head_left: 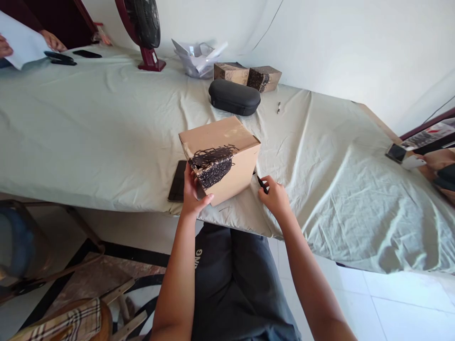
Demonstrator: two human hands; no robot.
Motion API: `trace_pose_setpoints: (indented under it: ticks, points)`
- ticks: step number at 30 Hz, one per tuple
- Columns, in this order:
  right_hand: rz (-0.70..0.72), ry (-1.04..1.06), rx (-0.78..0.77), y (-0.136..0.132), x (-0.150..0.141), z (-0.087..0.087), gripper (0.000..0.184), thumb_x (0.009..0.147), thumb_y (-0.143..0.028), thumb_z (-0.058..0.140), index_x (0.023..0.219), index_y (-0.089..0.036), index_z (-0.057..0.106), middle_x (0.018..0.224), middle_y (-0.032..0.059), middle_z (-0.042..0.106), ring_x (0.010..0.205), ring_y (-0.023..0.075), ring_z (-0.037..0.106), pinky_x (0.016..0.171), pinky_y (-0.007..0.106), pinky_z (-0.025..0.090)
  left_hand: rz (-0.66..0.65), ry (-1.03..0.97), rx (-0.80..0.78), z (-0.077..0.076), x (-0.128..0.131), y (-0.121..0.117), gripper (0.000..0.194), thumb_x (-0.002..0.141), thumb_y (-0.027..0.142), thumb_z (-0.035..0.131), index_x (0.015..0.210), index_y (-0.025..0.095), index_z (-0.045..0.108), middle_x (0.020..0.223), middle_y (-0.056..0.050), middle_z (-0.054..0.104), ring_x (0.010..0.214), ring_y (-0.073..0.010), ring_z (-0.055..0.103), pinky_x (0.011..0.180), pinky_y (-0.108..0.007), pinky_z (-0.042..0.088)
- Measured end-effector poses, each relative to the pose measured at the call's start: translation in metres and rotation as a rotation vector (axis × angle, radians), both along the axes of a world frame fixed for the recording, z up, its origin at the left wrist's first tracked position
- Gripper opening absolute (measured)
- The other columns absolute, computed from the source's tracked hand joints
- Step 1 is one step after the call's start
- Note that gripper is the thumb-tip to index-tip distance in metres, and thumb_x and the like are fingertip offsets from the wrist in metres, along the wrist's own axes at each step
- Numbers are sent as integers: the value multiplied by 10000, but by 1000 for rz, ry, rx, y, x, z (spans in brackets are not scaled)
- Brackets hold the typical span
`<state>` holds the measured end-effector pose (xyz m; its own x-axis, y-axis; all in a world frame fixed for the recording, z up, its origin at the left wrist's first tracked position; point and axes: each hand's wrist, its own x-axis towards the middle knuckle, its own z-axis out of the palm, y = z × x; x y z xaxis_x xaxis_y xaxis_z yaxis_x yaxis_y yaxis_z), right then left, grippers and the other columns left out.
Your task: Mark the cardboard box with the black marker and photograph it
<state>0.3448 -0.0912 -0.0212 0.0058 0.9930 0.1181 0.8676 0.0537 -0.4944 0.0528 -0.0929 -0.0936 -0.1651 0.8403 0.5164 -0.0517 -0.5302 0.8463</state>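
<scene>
One large carton (234, 168) on surface (106, 142); left grip (192, 199) holds its left side. Right grip (275, 195), right of carton, holds one black tool (262, 183). Behind carton: one case (234, 97), two smaller boxes (273, 78).

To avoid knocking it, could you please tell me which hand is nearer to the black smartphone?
Left. The left hand, holding the cardboard box, is right beside the black smartphone; the right hand, holding a black pen, is beyond the box's right side.

Rectangular brown cardboard box (239, 166): is standing before the oblong black hard case (234, 97).
Flat black phone (176, 183): is lying left of the box.
</scene>
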Motion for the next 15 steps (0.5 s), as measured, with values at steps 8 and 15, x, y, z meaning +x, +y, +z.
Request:
trace_pose_setpoints:
  ticks: [8, 15]
  points:
    - [62, -126, -19, 22, -5, 6, 390, 945, -169, 576, 1285, -256, 744, 1205, 81, 784, 993, 268, 725, 726, 322, 468, -2, 50, 13, 5, 1, -1, 1288, 669, 716, 889, 1708, 323, 239, 1605, -178, 501, 1416, -391, 595, 1141, -557, 549]
    - [49, -166, -51, 47, -11, 6, 413, 958, -153, 575, 1341, -249, 696, 1219, 89, 768, 1075, 289, 687, 706, 313, 428, 20, 85, 33, 7, 1, 0, 1270, 643, 757, 884, 1682, 324, 296, 1641, -177, 454, 1476, -419, 538, 1166, -571, 527]
